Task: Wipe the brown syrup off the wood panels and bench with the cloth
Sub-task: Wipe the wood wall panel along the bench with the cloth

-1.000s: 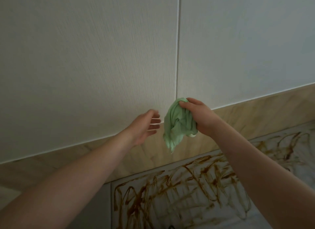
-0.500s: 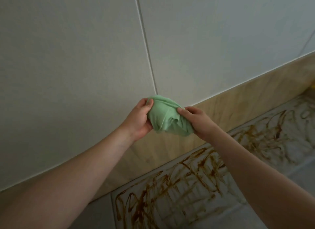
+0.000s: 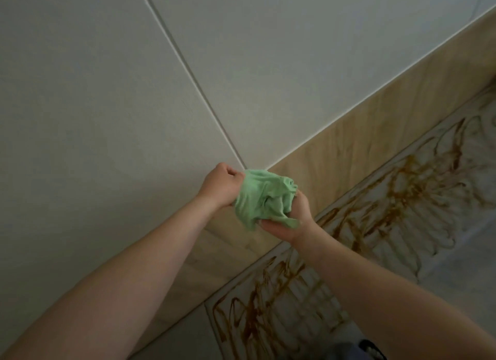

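Syrup-streaked bench [image 3: 467, 265], cloth [image 3: 264, 198] gripped by left hand [image 3: 220, 185], right hand [image 3: 291, 224] now turned underneath, holding it too

The green cloth [image 3: 264, 198] was crumpled, gripped by the fingers [image 3: 268, 223] of the left hand [image 3: 221, 185] and right hand [image 3: 292, 225]. Brown syrup [image 3: 402, 196] streaked the bench [image 3: 456, 265] below and right of the fingers; the tan wood panel [image 3: 362, 145] stood behind them.

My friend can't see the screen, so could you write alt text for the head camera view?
The left hand and right hand together grip a bunched green cloth in front of a pale wall. Below, a wood panel runs along a bench streaked with brown syrup.
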Tool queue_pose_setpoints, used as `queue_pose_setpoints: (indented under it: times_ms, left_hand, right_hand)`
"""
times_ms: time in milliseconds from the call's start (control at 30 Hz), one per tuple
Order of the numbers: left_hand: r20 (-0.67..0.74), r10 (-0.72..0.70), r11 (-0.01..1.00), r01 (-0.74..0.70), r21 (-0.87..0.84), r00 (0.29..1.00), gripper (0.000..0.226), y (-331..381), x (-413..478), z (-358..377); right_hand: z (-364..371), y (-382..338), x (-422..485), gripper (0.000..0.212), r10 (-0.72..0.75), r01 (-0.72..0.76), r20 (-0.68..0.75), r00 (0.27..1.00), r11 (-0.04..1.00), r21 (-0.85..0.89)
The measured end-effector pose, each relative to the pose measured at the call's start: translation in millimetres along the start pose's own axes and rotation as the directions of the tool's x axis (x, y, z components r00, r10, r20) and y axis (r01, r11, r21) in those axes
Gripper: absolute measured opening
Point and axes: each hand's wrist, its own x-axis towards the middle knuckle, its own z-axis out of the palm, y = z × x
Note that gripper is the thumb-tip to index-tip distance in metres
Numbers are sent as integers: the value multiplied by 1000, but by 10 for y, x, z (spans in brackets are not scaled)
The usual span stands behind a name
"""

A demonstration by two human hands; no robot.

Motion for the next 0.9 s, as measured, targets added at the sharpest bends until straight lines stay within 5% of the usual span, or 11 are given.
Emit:
queue_pose_setpoints:
  times_ms: [100, 267, 400, 533, 633, 700, 800, 900]
  left_hand:
    - [-33, 185, 927, -163, 337, 982, 27, -47, 68, 32]
    - [147, 406, 765, -424, 485, 902, 15, -130, 191, 245]
    - [349, 584, 417, -640, 645, 733, 25, -165, 406, 478]
    - [480, 668, 151, -736, 660, 568, 29, -172, 693, 669]
    - [519, 679, 67, -747, 661, 520, 29, -187, 844, 796]
    - [536, 674, 39, -749, 661, 508, 26, -210, 933, 864]
    - [558, 666, -9, -743, 669, 495, 22, -271, 1062, 914]
    - [582, 690, -94, -744, 661, 429, 23, -268, 1193, 945]
  right_hand:
    - [-77, -5, 97, 56, 52, -52, 2, 999, 997, 62]
    - [-442, -45, 202, 59, 1, 13, -96, 995, 990, 140]
    - [-855, -305, 393, 60, -89, 139, -276, 957, 975, 170]
    - [-926, -953, 765, 59, -357, 434, -424, 832, 896, 96]
    - [-775, -1347, 1198, 71, -532, 515, -478, 700, 838, -179]
    - [-717, -1342, 1616, 88, -570, 425, -456, 683, 818, -387]
    - [-669, -803, 2081, 59, -724, 265, -364, 587, 596, -758]
    - [-933, -110, 2085, 56, -592, 69, -369, 717, 587, -807]
